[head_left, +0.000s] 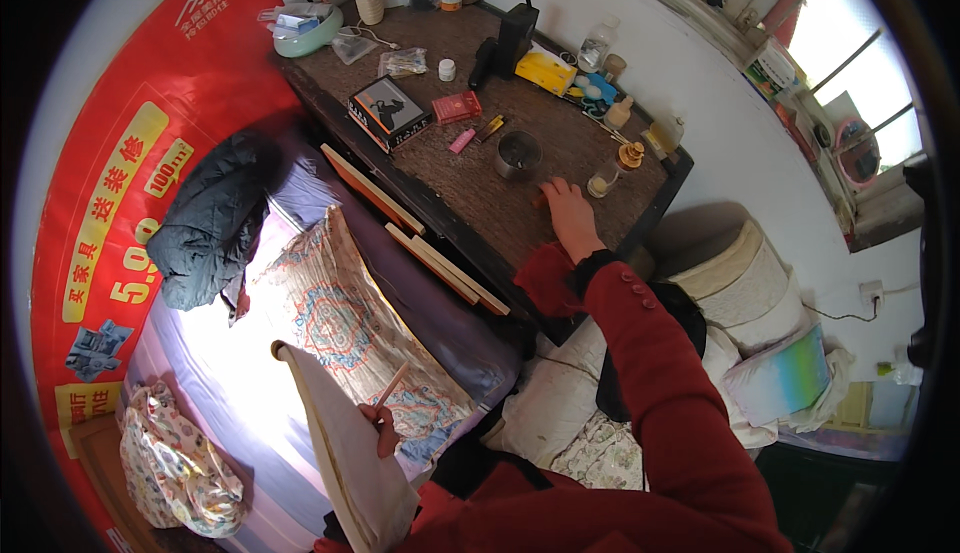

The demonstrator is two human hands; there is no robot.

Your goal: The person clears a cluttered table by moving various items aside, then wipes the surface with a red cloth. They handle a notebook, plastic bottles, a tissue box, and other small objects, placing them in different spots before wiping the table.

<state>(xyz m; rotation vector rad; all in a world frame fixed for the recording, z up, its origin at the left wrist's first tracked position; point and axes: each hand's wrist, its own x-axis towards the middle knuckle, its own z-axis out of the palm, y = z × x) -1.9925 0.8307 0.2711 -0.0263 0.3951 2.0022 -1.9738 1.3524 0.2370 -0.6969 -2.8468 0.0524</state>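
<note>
My left hand (381, 431) is closed in a pinch around a slim, pale pencil-like stick (394, 385). Against that hand leans a cream-coloured sheet or pad (335, 433) with a curled top edge; its exact kind is unclear. My right hand (571, 215) rests at the front right of the dark tabletop (455, 188), fingers bent down over a small reddish-brown thing (541, 201) that they mostly hide. Below the right wrist, red fabric (549, 279) lies over the table's near edge. A dark metal cup (518, 155) stands just beyond the right fingers.
The table also bears a black box (390, 113), a red packet (456, 107), a lamp (515, 38), a yellow box (546, 71) and several bottles. Drawers (440, 265) jut out at its front. A patterned pillow (340, 313) and dark jacket (215, 218) lie on the bed.
</note>
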